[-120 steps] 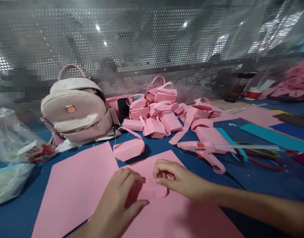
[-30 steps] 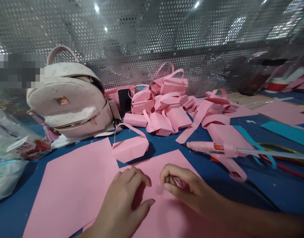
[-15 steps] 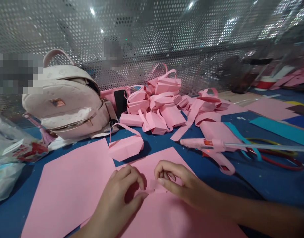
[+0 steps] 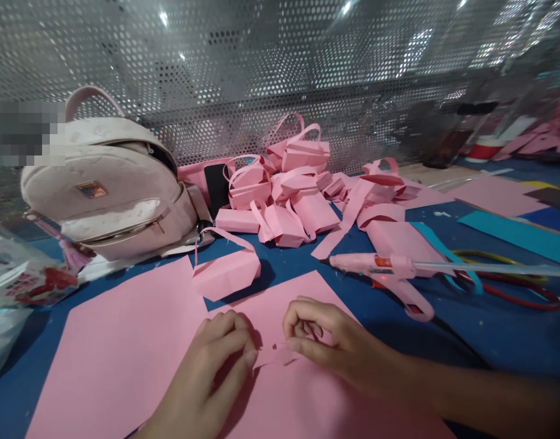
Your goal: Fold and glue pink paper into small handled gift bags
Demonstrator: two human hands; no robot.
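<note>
We have both hands on a pink paper sheet (image 4: 307, 396) lying at the near edge of the blue desk (image 4: 490, 341). Our left hand (image 4: 211, 372) presses down on it with fingers curled, the thumb tip against a small raised fold. Our right hand (image 4: 325, 341) is closed in a pinch on the small pink paper flap (image 4: 280, 353) that stands up between the two hands. We judge the paper light, thin and easy to crease or tear, so it is best held at the flap's edge with fingertips only. A second pink sheet (image 4: 119, 341) lies to the left; a paper basket (image 4: 225, 271) and a pink glue gun (image 4: 380, 268) lie beyond.
</note>
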